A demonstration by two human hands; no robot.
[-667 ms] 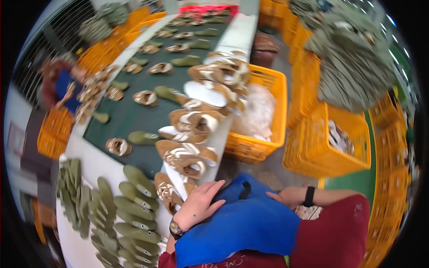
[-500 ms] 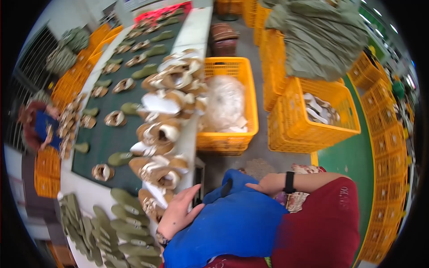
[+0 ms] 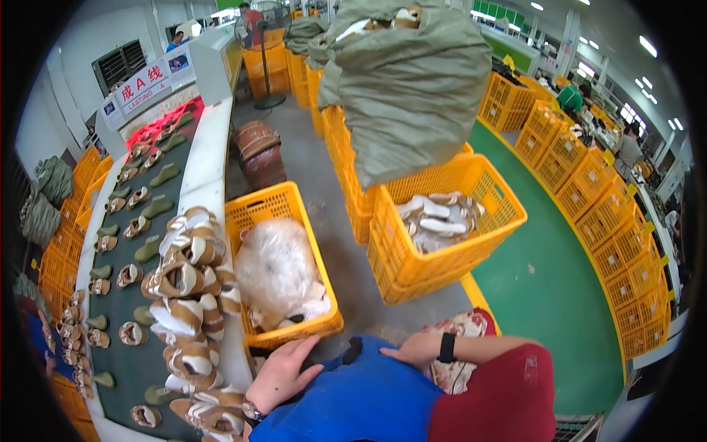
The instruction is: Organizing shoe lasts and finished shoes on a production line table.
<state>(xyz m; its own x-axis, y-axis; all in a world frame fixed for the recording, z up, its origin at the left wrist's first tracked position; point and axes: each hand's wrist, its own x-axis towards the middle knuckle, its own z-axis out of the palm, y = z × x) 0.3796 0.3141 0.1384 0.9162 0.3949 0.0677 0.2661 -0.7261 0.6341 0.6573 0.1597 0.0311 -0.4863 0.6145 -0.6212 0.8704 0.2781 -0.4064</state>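
Fingers of the left hand point(image 3: 281, 373) lie spread and flat on blue cloth point(image 3: 353, 401) over the person's lap, palm down, gripping nothing. The right hand point(image 3: 414, 348) rests loosely curled on the same blue cloth just beside a dark opening in it, a black band point(image 3: 446, 347) on its wrist; whether it pinches the cloth I cannot tell. Just ahead of the left hand stands a yellow crate point(image 3: 294, 221) holding a clear plastic bag point(image 3: 276, 269) with sandals below it. Left of the crate, a heap of tan-and-white sandals point(image 3: 188, 295) lines the edge of the surface point(image 3: 202, 158), whose green belt carries single sandals and green shoe lasts. Farther right, another yellow crate point(image 3: 471, 254) holds pale sandals, with a grey-green sack point(image 3: 405, 81) piled behind it.
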